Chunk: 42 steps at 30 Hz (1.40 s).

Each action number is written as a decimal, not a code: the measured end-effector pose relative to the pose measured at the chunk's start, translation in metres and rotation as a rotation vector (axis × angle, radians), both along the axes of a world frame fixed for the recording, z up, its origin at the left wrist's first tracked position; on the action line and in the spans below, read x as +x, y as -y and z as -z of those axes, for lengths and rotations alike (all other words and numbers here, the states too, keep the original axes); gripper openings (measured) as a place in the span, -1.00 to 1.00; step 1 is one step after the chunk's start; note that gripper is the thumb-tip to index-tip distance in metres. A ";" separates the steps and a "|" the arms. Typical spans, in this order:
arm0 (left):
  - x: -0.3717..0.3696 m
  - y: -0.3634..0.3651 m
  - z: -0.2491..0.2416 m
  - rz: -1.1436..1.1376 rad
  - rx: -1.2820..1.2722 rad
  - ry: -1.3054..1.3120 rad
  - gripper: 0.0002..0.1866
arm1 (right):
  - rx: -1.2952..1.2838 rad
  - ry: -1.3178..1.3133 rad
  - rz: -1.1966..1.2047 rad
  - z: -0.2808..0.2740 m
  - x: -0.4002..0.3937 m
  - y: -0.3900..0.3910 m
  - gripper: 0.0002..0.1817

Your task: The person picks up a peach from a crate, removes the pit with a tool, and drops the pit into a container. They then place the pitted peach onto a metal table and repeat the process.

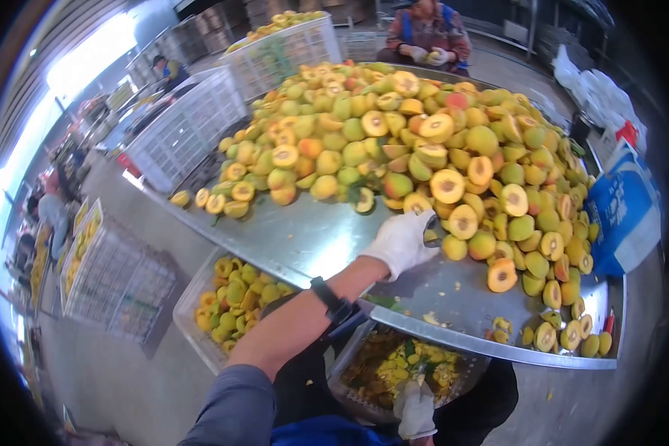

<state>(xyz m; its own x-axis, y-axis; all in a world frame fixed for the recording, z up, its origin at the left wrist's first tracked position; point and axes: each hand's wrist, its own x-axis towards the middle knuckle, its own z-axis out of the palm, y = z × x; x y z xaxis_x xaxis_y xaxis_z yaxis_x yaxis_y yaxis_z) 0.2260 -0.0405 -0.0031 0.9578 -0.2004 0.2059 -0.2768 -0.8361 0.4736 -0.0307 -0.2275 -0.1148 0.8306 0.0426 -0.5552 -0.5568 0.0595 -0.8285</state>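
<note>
My left hand point(400, 244), in a white glove, reaches over the metal table point(312, 230) to the front edge of the peach pile point(349, 134). Its thumb and fingers are apart, with a small yellow piece near the fingertips; no firm grip on it shows. Many peaches are whole, others are halves with brown centres. Lower down, my right hand point(415, 409), also gloved, is closed over a crate point(349, 357) of yellow scraps and leaves. Something thin and pale sticks up from its fingers, too small to identify.
A white crate of peaches point(189, 308) stands below the table's left side. Larger white crates point(186, 126) stand at the back left. A blue and white bag point(624, 215) lies at the right edge. Across the table sits another person point(427, 33); more people are at far left.
</note>
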 end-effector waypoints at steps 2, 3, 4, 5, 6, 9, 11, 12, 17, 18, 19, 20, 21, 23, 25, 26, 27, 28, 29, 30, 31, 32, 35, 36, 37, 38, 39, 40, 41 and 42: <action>-0.039 -0.018 -0.001 0.099 -0.470 -0.031 -0.56 | 0.052 0.044 0.028 -0.007 -0.004 -0.004 -0.65; -0.065 -0.026 -0.004 0.117 -0.825 -0.196 -0.50 | 0.070 0.068 0.063 -0.012 -0.006 -0.004 -0.65; -0.091 -0.032 -0.006 0.147 -1.180 -0.376 -0.43 | 0.051 0.094 0.001 -0.019 -0.005 -0.005 -0.68; -0.113 -0.032 -0.006 0.147 -1.431 -0.459 -0.40 | 0.024 0.115 -0.050 -0.028 0.000 -0.006 -0.71; -0.131 -0.032 -0.005 0.142 -1.677 -0.550 -0.35 | -0.003 0.136 -0.101 -0.036 0.004 -0.006 -0.74; -0.169 -0.032 0.016 -0.047 -1.936 -0.614 -0.24 | -0.138 0.266 -0.224 -0.056 0.009 -0.018 -0.73; -0.184 -0.031 0.029 -0.037 -2.012 -0.609 -0.27 | -0.269 0.383 -0.289 -0.066 0.011 -0.029 -0.72; -0.191 -0.028 0.028 -0.059 -2.073 -0.621 -0.33 | -0.335 0.476 -0.307 -0.072 0.011 -0.034 -0.71; -0.210 -0.022 0.057 -0.036 -1.574 -0.395 -0.48 | -0.712 1.000 -0.541 -0.096 0.006 -0.038 -0.80; -0.212 -0.023 0.061 -0.023 -1.518 -0.417 -0.48 | -0.818 1.075 -0.591 -0.096 0.005 -0.037 -0.80; -0.215 -0.024 0.064 -0.008 -1.461 -0.437 -0.48 | -0.800 1.049 -0.580 -0.095 0.005 -0.036 -0.80; -0.218 -0.021 0.062 0.002 -1.483 -0.433 -0.49 | -0.781 1.023 -0.569 -0.095 0.006 -0.036 -0.80; -0.221 -0.018 0.057 0.013 -1.504 -0.428 -0.49 | -0.763 0.998 -0.557 -0.094 0.008 -0.035 -0.79; -0.225 -0.011 0.053 -0.060 -1.480 -0.401 -0.52 | -0.757 0.947 -0.576 -0.092 0.010 -0.033 -0.79; -0.228 -0.003 0.054 -0.223 -1.381 -0.357 -0.54 | -0.700 0.823 -0.570 -0.089 0.012 -0.032 -0.78; -0.229 -0.003 0.059 -0.205 -1.301 -0.342 -0.57 | -0.648 0.722 -0.551 -0.087 0.012 -0.033 -0.78; -0.228 -0.005 0.067 -0.187 -1.221 -0.326 -0.59 | -0.596 0.621 -0.531 -0.086 0.012 -0.032 -0.78; -0.226 -0.008 0.071 -0.127 -1.068 -0.254 -0.60 | -0.585 0.641 -0.541 -0.084 0.013 -0.030 -0.75; -0.224 -0.011 0.075 -0.078 -0.919 -0.172 -0.62 | -0.574 0.661 -0.553 -0.082 0.013 -0.027 -0.71; -0.221 -0.016 0.076 0.011 -0.695 -0.039 -0.64 | -0.562 0.678 -0.563 -0.081 0.012 -0.025 -0.67; -0.216 -0.019 0.070 0.069 -0.598 -0.069 -0.65 | -0.562 0.627 -0.596 -0.082 0.011 -0.024 -0.66; -0.211 -0.020 0.058 0.129 -0.504 -0.092 -0.67 | -0.562 0.581 -0.630 -0.086 0.012 -0.023 -0.66; -0.196 -0.023 0.038 0.184 -0.637 -0.424 -0.69 | -0.458 0.416 -0.578 -0.087 0.008 -0.023 -0.65; -0.192 -0.023 0.036 0.190 -0.684 -0.498 -0.69 | -0.405 0.358 -0.534 -0.086 0.005 -0.025 -0.64; -0.191 -0.024 0.033 0.182 -0.648 -0.503 -0.69 | -0.396 0.331 -0.509 -0.085 0.004 -0.026 -0.64; -0.194 -0.022 0.039 0.158 -0.754 -0.485 -0.64 | -0.389 0.307 -0.482 -0.084 0.004 -0.028 -0.64; -0.197 -0.020 0.045 0.138 -0.861 -0.463 -0.58 | -0.384 0.286 -0.456 -0.082 0.003 -0.029 -0.64; -0.199 -0.017 0.046 0.122 -0.966 -0.437 -0.51 | -0.345 0.335 -0.411 -0.077 0.001 -0.031 -0.64; -0.202 -0.009 0.043 0.172 -1.157 -0.418 -0.45 | -0.306 0.383 -0.365 -0.067 -0.001 -0.034 -0.63; -0.206 -0.003 0.041 0.217 -1.350 -0.396 -0.39 | -0.266 0.428 -0.323 -0.059 -0.003 -0.037 -0.62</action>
<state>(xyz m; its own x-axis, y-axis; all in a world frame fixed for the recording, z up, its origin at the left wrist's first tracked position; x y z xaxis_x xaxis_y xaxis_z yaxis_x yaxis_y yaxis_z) 0.0196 -0.0374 -0.0442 0.9727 -0.2164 0.0842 -0.0023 0.3534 0.9355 -0.0341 -0.1901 -0.0560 0.9509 0.2359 -0.2001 -0.1252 -0.2980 -0.9463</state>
